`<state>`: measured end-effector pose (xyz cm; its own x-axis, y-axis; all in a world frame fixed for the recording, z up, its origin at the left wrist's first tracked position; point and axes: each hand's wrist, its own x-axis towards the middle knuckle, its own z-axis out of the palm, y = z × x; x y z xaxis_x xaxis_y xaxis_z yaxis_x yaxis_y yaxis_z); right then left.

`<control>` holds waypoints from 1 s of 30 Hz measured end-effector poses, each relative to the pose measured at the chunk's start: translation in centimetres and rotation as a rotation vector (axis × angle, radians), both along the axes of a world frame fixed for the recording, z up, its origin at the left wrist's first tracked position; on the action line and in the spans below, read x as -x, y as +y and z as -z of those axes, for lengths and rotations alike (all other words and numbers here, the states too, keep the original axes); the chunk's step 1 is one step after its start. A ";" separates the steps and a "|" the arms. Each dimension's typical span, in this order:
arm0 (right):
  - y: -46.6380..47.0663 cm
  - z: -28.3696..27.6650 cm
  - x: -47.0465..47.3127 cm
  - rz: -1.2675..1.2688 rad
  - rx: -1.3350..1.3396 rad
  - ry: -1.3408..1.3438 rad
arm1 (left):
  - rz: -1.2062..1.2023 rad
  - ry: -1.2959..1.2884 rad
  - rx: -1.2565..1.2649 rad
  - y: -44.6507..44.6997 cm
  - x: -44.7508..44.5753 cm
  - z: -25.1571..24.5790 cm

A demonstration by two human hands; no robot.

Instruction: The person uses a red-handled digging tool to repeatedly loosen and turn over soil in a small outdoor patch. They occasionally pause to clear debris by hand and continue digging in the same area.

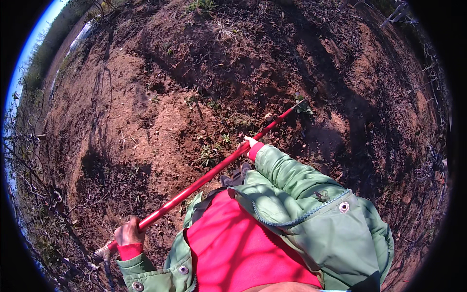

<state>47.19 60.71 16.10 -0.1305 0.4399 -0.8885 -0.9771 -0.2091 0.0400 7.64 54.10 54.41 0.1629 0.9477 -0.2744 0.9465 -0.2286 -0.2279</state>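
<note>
A long-handled digging tool [208, 177] with a glossy red shaft crosses in front of my body, from lower left to upper right. My left hand [128, 231] is wrapped around the shaft near its lower-left end. Farther along, my right hand [250, 143] grips the same shaft, above my shoes [233, 178]. At the far end a thin metal tip [300, 103] meets a small green plant [304, 107]; the shape of the tool's head cannot be made out. Loose reddish soil [233, 106] lies around the tip.
Low green weeds [208, 155] grow just ahead of my shoes, and a pale stone [269, 116] lies beside the shaft. A dry grass tuft [222, 30] stands farther up the ground. Bare twigs and brush [40, 197] crowd the left edge. Shadows streak the soil.
</note>
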 end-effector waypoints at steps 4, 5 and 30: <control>-0.3 -0.2 -0.4 -0.115 0.130 -0.056 | -0.018 -0.015 -0.008 -0.4 0.1 0.3; -0.4 -0.4 -0.5 -0.140 0.138 -0.050 | -0.025 -0.008 0.000 -0.5 0.1 0.3; -5.9 -2.9 5.3 -0.353 0.141 -0.467 | 0.066 -0.268 0.723 -0.1 -0.3 17.1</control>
